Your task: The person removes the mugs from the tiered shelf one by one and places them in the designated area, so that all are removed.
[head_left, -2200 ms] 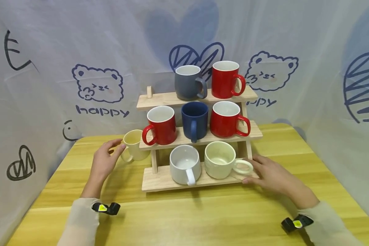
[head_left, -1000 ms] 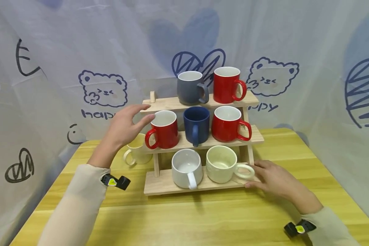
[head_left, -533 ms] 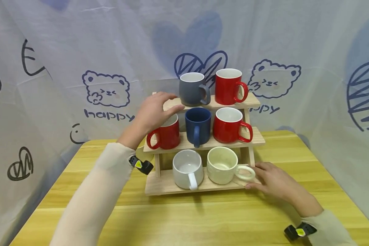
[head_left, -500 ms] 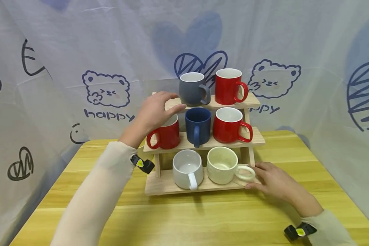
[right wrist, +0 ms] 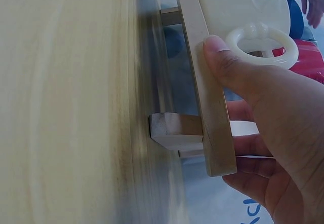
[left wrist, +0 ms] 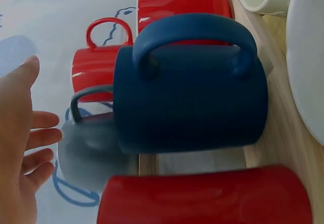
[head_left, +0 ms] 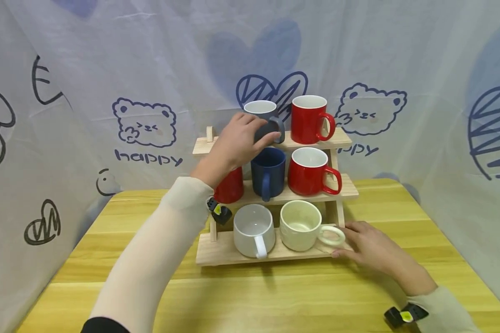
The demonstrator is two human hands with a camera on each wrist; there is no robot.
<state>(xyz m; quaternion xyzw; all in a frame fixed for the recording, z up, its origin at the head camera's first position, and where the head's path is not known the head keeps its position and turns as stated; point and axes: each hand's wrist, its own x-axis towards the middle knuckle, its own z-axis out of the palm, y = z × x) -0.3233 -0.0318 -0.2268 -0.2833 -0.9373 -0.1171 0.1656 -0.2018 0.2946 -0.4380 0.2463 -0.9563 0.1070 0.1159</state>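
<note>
A three-tier wooden shelf [head_left: 216, 252] bears several mugs. My left hand [head_left: 238, 141] is raised in front of the grey mug [head_left: 271, 113] on the top tier, thumb and fingers spread. In the left wrist view its fingertips come right at the side of that mug. Beside it stands a tall red mug [head_left: 305, 122]. My right hand [head_left: 372, 247] grips the right end of the bottom board, thumb on its front edge and fingers behind, as the right wrist view shows. Close to that thumb is the ring handle of a cream mug [head_left: 297, 229].
On the middle tier, a dark blue mug [head_left: 271, 173] sits between a red mug [head_left: 232, 185], partly behind my left wrist, and another red mug [head_left: 306, 175]. A white mug [head_left: 250, 236] shares the bottom tier. A drawn-on cloth [head_left: 146, 55] hangs behind the wooden table [head_left: 250, 300].
My left hand has left the pale yellow mug beside the shelf, rising and moving right to the grey mug. My left arm now hides the yellow mug. The right hand keeps its grip.
</note>
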